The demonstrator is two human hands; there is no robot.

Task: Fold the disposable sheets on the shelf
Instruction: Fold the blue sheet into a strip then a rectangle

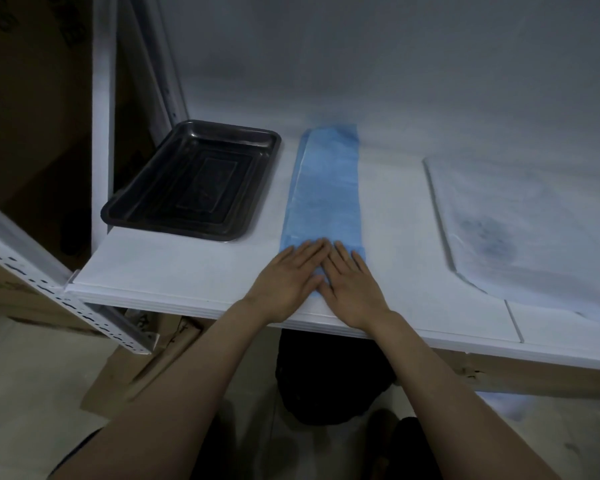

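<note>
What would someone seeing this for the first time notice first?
Most likely the blue sheet, folded into a long strip down the middle of the white shelf, with the left hand and right hand pressed flat side by side on its near end. Next, the empty black tray to its left.
</note>
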